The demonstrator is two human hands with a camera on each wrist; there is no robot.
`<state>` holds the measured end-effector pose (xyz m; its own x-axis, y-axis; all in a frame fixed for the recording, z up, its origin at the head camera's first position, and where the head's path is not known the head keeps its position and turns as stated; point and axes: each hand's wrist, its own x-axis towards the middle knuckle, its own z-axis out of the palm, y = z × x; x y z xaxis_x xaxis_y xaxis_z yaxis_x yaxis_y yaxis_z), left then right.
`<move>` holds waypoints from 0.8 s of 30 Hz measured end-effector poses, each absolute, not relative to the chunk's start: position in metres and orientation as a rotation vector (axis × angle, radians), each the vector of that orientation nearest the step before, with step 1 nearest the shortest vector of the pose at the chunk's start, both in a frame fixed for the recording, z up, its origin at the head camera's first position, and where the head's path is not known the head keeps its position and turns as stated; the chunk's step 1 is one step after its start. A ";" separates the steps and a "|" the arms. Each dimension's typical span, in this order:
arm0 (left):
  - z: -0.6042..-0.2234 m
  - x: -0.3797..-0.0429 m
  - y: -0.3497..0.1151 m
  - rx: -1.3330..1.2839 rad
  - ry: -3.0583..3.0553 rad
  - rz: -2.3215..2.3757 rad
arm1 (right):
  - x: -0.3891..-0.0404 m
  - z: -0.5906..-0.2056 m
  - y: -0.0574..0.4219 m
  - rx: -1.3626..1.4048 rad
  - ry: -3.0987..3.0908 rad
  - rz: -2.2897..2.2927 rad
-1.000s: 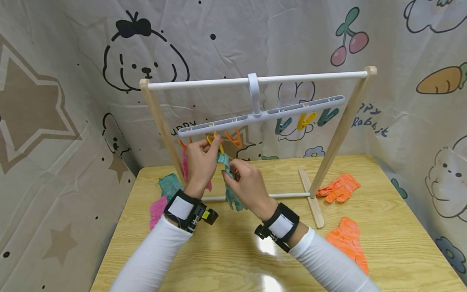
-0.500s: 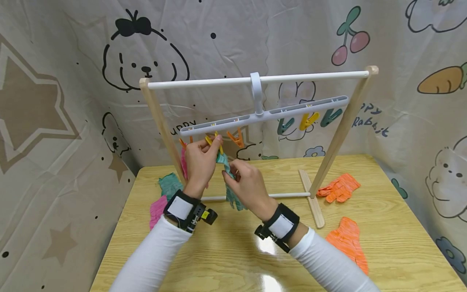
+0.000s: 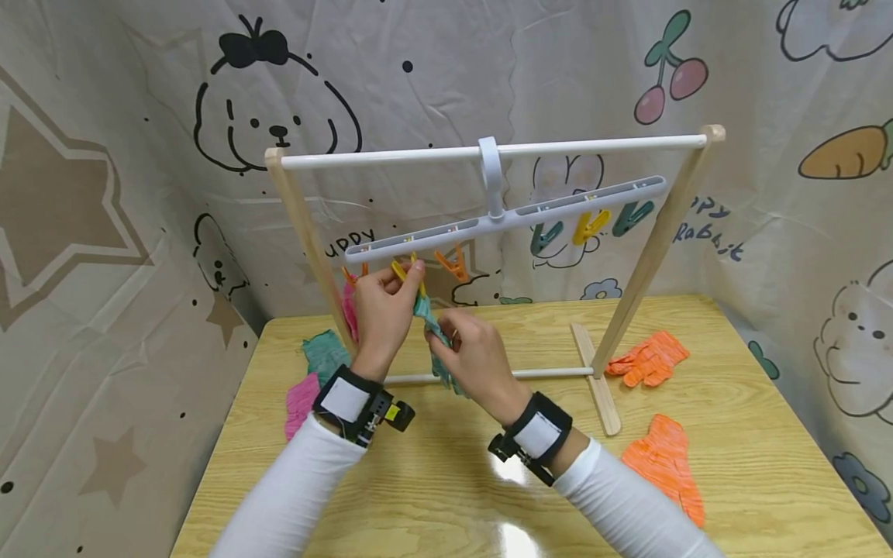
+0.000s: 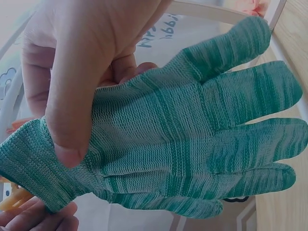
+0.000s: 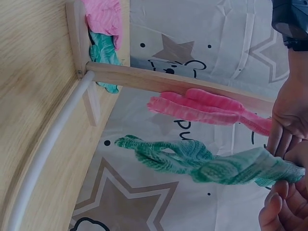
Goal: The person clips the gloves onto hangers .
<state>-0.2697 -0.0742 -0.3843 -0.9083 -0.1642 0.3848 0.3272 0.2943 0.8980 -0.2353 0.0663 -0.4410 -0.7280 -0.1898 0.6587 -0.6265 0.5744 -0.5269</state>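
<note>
My left hand [image 3: 384,310] pinches a yellow clothespin [image 3: 399,270] under the left arm of a white clip hanger [image 3: 432,239]. The clothespin's tips meet the cuff of a green striped glove [image 3: 422,308]; whether they grip it is hard to tell. Close by, my right hand [image 3: 477,356] pinches that glove near its cuff. In the left wrist view the glove's fingers [image 4: 255,139] spread away from the right thumb [image 4: 70,139]. A pink glove [image 5: 202,108] hangs beside it, partly hidden by my left hand in the head view.
An orange clothespin [image 3: 453,266] hangs right of my left hand. Green and yellow clothespins [image 3: 591,227] hang on the hanger's right arm. A wooden stand [image 3: 645,256] carries the hanger. Orange gloves [image 3: 663,469] lie at right; a green glove [image 3: 325,355] and a pink one [image 3: 301,404] lie at left.
Both hands stay nearly in place. The green glove's lower part has turned slightly and shows less beside the right hand. The hanger has shifted slightly to the right.
</note>
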 end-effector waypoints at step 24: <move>-0.392 -0.267 -0.071 -0.172 -2.220 -1.622 | -0.235 -0.445 0.067 0.616 -2.324 1.034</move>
